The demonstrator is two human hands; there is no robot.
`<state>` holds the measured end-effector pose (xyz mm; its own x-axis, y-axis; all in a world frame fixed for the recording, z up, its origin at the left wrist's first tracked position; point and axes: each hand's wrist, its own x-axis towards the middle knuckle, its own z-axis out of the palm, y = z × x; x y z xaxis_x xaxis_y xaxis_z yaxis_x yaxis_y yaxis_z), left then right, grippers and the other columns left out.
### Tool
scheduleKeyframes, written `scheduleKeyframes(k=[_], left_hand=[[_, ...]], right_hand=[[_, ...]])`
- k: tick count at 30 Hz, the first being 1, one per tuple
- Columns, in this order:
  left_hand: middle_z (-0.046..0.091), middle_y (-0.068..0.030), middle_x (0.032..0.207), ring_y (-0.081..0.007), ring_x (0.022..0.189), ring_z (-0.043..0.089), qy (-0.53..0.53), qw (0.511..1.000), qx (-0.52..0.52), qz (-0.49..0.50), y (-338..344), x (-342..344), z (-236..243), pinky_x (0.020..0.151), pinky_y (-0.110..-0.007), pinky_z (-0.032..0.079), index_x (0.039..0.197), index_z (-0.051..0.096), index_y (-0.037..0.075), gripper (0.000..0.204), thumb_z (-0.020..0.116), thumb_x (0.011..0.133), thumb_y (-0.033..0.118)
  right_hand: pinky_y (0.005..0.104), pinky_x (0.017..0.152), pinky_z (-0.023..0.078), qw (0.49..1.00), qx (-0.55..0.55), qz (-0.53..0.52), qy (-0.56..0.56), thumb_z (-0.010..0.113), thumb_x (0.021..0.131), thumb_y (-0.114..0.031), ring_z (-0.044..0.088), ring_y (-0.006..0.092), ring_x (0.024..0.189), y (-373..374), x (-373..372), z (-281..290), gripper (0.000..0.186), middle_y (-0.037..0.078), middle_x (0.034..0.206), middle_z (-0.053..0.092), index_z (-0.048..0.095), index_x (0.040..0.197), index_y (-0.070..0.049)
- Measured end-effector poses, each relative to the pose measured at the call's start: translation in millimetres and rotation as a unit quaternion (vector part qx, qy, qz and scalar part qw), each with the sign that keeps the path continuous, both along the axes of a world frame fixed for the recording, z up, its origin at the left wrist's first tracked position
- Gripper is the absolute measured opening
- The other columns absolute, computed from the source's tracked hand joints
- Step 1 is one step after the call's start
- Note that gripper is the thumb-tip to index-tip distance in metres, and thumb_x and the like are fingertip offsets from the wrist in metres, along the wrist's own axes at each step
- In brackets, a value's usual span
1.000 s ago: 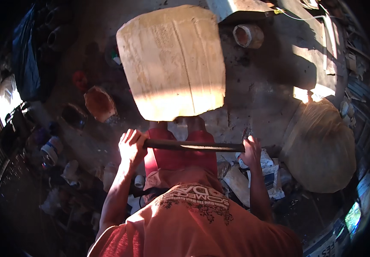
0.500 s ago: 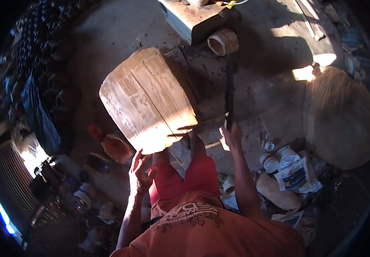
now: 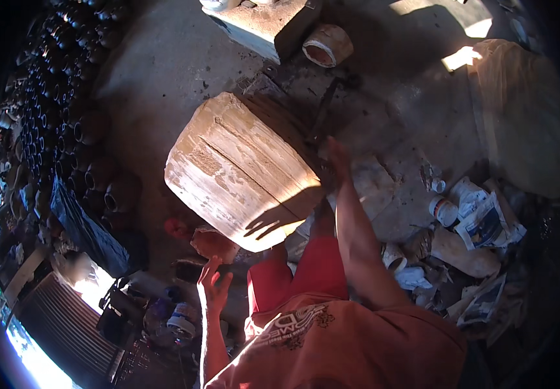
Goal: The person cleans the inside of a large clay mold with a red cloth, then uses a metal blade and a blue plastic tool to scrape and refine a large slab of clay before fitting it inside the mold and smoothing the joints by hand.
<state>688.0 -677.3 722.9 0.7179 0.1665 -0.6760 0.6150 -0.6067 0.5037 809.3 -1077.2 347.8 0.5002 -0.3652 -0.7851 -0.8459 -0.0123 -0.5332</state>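
Note:
A large, pale, tapered block (image 3: 241, 165), scuffed and grooved along its length, stands before my legs. Sunlight falls on its near end, with dark finger-like shadows across it. Beside its right flank, my right hand (image 3: 338, 159) is closed on a long, dark, flat-looking tool (image 3: 324, 110) pointing away from me. Shade hides much of the tool, so its exact kind is unclear. My left hand (image 3: 215, 285) is raised near the block's lower left, apart from it, fingers spread and slightly bent, holding nothing.
Many dark round pots (image 3: 53, 97) are stacked at left, near a dark plastic sheet (image 3: 89, 223). A hollow cylinder (image 3: 327, 45) lies by a low slab (image 3: 273, 29) at the far side. A large covered mound (image 3: 519, 117) and litter with containers (image 3: 444, 211) are at right.
My right hand has swung the long tool left and away, close to the block's right side. My left hand has drawn back from the block's near edge. The whole view has shifted.

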Motion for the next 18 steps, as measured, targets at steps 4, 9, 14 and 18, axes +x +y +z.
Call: scheduleKeyframes(k=[4, 9, 14, 18], left_hand=[[0.062, -0.0146, 0.142, -0.0253, 0.131, 0.061, -0.138, 0.983, 0.005, -0.123, 7.2, 40.6, -33.9, 0.103, -0.044, 0.054, 0.140, 0.062, 0.002, 0.053, 0.078, 0.089, 0.006], [0.053, -0.0184, 0.153, -0.0364, 0.137, 0.055, -0.177, 0.956, -0.040, -0.231, -51.4, 98.6, -36.6, 0.110, -0.044, 0.048, 0.143, 0.059, 0.005, 0.060, 0.079, 0.087, 0.012], [0.018, -0.0255, 0.171, -0.0547, 0.156, 0.015, -0.221, 0.909, -0.072, -0.346, -74.3, 81.3, -64.4, 0.122, -0.062, 0.032, 0.166, 0.026, 0.010, 0.100, 0.081, 0.083, 0.021], [0.007, -0.0282, 0.173, -0.0534, 0.158, 0.004, -0.248, 0.885, -0.107, -0.379, -96.8, 54.6, -82.4, 0.126, -0.065, 0.012, 0.169, 0.018, 0.011, 0.110, 0.082, 0.083, 0.037]], right_hand=[[0.0488, 0.091, 0.052, 0.984, -0.021, -0.171, -0.036, 0.060, 0.098, -0.038, 0.068, 0.0434, 0.105, 56.1, -82.1, 140.6, 0.041, 0.025, 0.112, 0.070, 0.071, 0.113, -0.001], [0.0464, 0.093, 0.052, 0.962, -0.106, -0.248, -0.031, 0.058, 0.102, -0.031, 0.066, 0.0429, 0.106, 136.6, -108.2, 227.0, 0.037, 0.025, 0.116, 0.068, 0.066, 0.119, 0.001], [0.0440, 0.095, 0.051, 0.954, -0.258, -0.154, 0.003, 0.055, 0.106, -0.023, 0.064, 0.0423, 0.107, 179.9, -77.2, 251.4, 0.034, 0.024, 0.119, 0.066, 0.062, 0.125, 0.003], [0.0468, 0.084, 0.052, 0.927, -0.362, -0.075, -0.054, 0.062, 0.102, -0.020, 0.066, 0.0443, 0.096, 193.5, -59.8, 301.3, 0.031, 0.028, 0.108, 0.067, 0.062, 0.116, 0.008]])
